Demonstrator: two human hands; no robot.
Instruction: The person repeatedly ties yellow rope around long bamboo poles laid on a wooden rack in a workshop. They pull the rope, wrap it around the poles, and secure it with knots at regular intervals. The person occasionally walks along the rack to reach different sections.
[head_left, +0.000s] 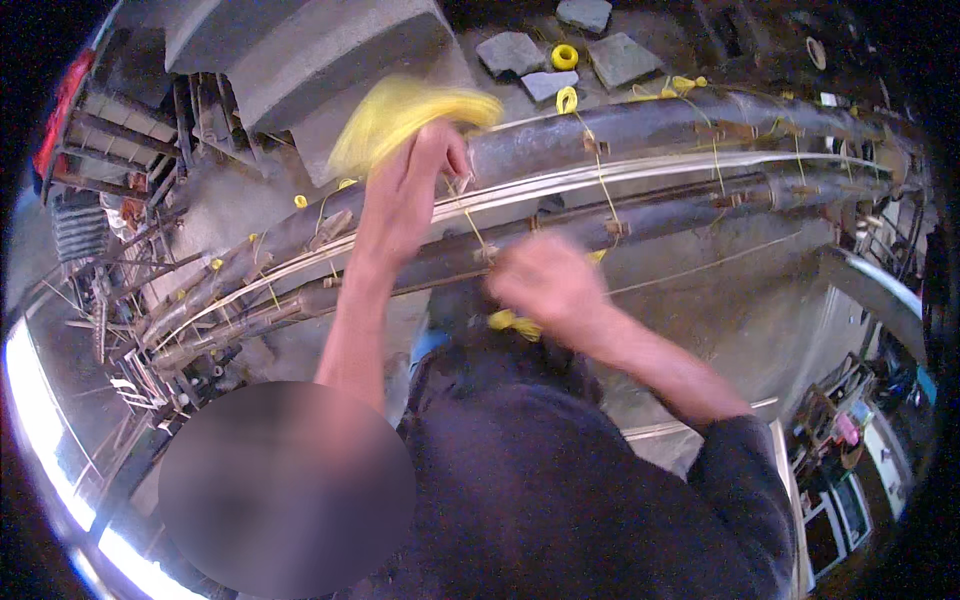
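My left hand (408, 190) is closed over the far dark pole (530, 140), gripping a bundle of yellow cord (410, 120) that is blurred by motion. A thin yellow strand (470, 218) runs from beside its fingers down to the near dark pole (650, 208). At that pole's near side, my right hand (552, 282) is curled into a blurred fist, and what its fingers hold, if anything, is hidden. Long pale strips (640, 172) lie lengthwise between the poles. Yellow ties cross them at several places.
A small yellow ring-shaped roll (565, 57) sits among grey stone slabs (622, 60) beyond the poles. Curved concrete steps (330, 70) rise at the far left. Yellow cord (515, 323) hangs close to my body. A cluttered rack (130, 150) stands on the left.
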